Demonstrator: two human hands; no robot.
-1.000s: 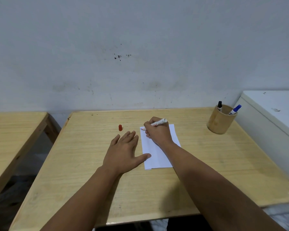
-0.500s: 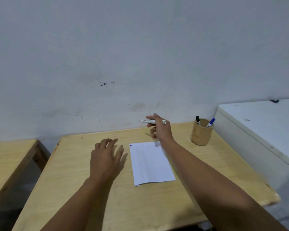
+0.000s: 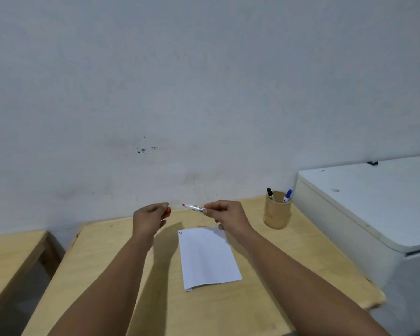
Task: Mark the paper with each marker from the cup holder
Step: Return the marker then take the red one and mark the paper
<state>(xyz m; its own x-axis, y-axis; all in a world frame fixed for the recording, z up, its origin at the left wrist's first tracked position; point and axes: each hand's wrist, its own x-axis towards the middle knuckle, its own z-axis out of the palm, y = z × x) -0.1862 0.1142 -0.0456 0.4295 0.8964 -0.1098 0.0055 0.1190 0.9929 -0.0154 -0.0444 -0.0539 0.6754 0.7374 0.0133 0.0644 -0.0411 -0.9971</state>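
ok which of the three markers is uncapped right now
The red marker in the right hand: its bare red tip shows, with its red cap in the left hand. The black marker and blue marker stand capped in the cup holder.

Paper (image 3: pixel 207 257) flat on table (image 3: pixel 277 275), near its middle. Cup (image 3: pixel 277 212) at far right corner of table, well right of paper, with two markers (image 3: pixel 279 195) standing in it. Cabinet (image 3: pixel 374 214) right of table, just beside cup. Second table (image 3: pixel 10 258) left, apart by a gap. Wall (image 3: pixel 204 93) behind all. Both hands raised above table's far edge, beyond paper: left hand (image 3: pixel 149 220) left with cap (image 3: pixel 169 210), right hand (image 3: pixel 226 214) right with marker (image 3: pixel 194 207) pointing left toward cap, a gap between.
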